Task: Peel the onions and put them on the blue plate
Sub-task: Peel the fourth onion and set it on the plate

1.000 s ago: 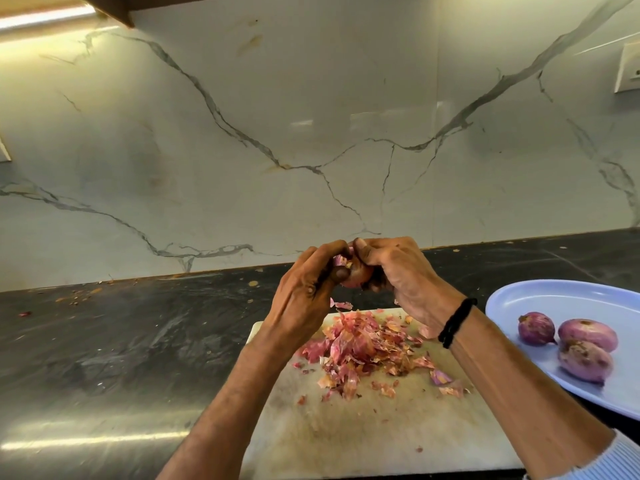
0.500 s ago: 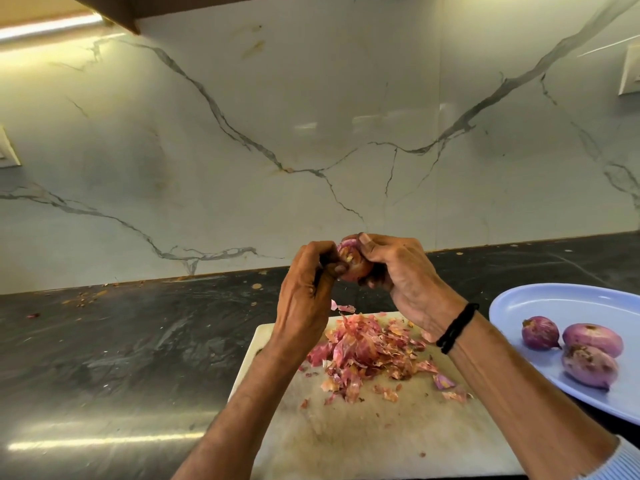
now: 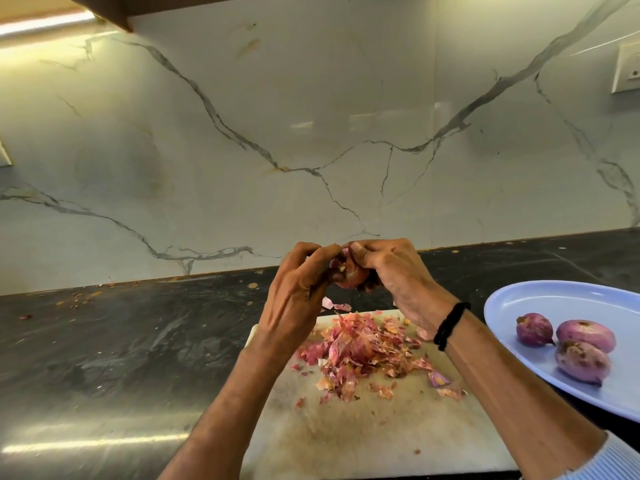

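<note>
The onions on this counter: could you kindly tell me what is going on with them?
A person is peeling a small reddish-purple onion, gripping it with the left hand and the right hand above a pale rectangular cutting board, fingers picking at its skin. A heap of pink papery onion peels lies on that board. Three peeled purple onions already lie on the blue oval plate to the right, on the dark stone counter.

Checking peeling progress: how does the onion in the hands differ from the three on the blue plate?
The held onion is gripped in the air by the left hand and right hand; the plate onions lie untouched on the blue plate. The held onion shows reddish-brown skin; the plate onions look pale purple, peeled. All are small and roundish.
</note>
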Demonstrator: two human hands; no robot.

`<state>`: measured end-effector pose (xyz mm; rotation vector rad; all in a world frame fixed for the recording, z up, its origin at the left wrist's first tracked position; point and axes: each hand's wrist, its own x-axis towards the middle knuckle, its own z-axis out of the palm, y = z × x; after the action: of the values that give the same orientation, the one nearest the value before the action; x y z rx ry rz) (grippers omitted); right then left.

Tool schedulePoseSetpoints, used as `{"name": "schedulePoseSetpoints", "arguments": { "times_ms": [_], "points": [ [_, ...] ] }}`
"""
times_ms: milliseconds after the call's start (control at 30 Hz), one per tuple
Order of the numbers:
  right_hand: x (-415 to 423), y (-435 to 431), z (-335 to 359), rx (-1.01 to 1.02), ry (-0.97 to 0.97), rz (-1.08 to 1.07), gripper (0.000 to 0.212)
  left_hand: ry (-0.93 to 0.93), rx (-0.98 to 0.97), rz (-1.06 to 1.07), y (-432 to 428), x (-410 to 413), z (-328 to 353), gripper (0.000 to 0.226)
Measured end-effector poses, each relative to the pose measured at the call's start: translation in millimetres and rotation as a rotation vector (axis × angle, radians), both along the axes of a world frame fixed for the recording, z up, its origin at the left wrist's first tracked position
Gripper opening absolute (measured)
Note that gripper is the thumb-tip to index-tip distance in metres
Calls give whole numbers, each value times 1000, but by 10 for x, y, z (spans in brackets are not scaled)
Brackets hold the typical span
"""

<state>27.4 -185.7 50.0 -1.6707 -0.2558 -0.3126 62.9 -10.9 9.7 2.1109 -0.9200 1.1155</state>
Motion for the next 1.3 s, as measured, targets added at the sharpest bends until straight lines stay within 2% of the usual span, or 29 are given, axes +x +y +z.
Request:
{"name": "schedulePoseSetpoints", "arguments": {
  "times_ms": [133,300,467,567,700,833,967,1133,1300],
  "points": [
    [-9,-2,-8,-33,6,-18,24,-12,31,-18,23,44,-19,34],
    [-28,-39,22,23,5,15,23,-9,-7,-46,-17,33,-26,35],
    [-17,-73,6,39,36,10,23,81,-63,-76,-53,-3,-38,36],
    [-33,14,-65,51,110,50,25,115,-53,-66,-29,-15,0,28],
    [-51,249,-127,317,216,175,26,250,-141,-155,6,56,-93,23],
    [-15,255,-88,487,304,162,26,359,-326,-34,-70,0,-123,26],
    [43,226,-109,538,226,129,28,589,-606,-91,-77,-84,-19,16],
    [106,143,-108,439,108,78,24,586,-741,-228,-93,-175,121,16],
    [108,116,-116,374,36,51,17,604,-730,-211,-92,-238,170,18]
  ]
}}
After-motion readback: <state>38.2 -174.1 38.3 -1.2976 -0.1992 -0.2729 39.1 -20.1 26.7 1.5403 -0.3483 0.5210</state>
